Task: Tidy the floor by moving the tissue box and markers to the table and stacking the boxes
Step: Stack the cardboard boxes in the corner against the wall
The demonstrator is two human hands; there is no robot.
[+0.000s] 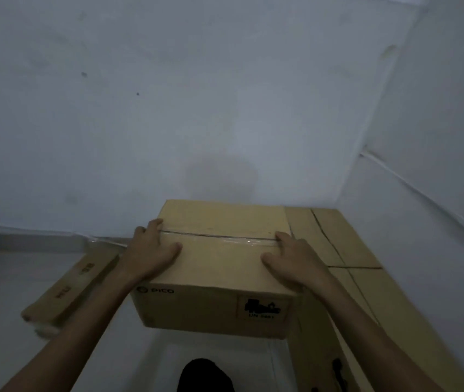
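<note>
A brown cardboard box point(219, 267) marked PICO, its top seam taped, sits in the middle of the view in a wall corner. My left hand point(151, 250) lies over its top left edge with the thumb on the lid. On the top right edge my right hand point(290, 261) rests the same way, fingers fairly straight. A larger cardboard box point(347, 250) stands right against its right side. I cannot tell what the PICO box rests on. No tissue box or markers are in view.
A long flat cardboard box point(75, 287) lies on the pale floor point(4, 278) at the left, along the wall base. White walls point(168, 108) close the corner behind and to the right. A dark shape point(205, 374), probably my foot, shows at the bottom edge.
</note>
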